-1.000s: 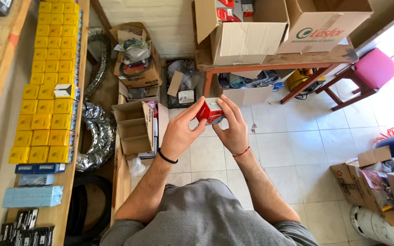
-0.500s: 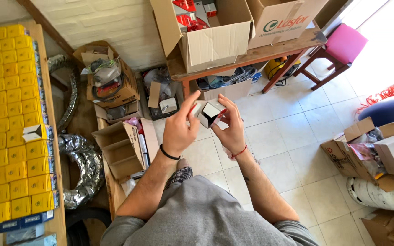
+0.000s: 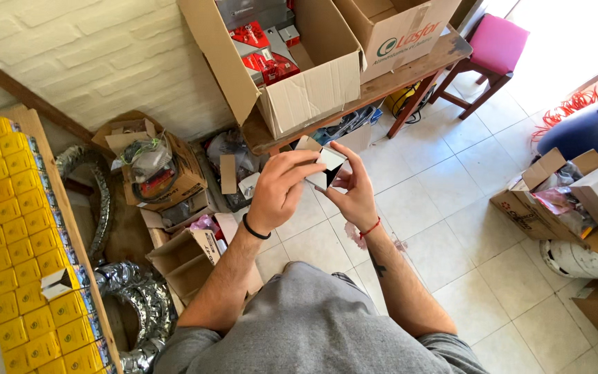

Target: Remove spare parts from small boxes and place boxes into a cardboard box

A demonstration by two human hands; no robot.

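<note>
A small white and black box point(image 3: 327, 168) is being held up in the air between both hands, in front of the wooden table point(image 3: 410, 73). It is being pinched from the side by the left hand point(image 3: 282, 190), whose grip is being closed on it, and being cradled by the right hand point(image 3: 354, 194), fingers curled around it. Behind, an open cardboard box point(image 3: 299, 76) with red packets is being carried by the table.

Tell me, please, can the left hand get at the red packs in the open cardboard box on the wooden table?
Probably not at once. The left hand and right hand both hold a small box. The red packs lie uncovered in the open cardboard box, farther off.
</note>
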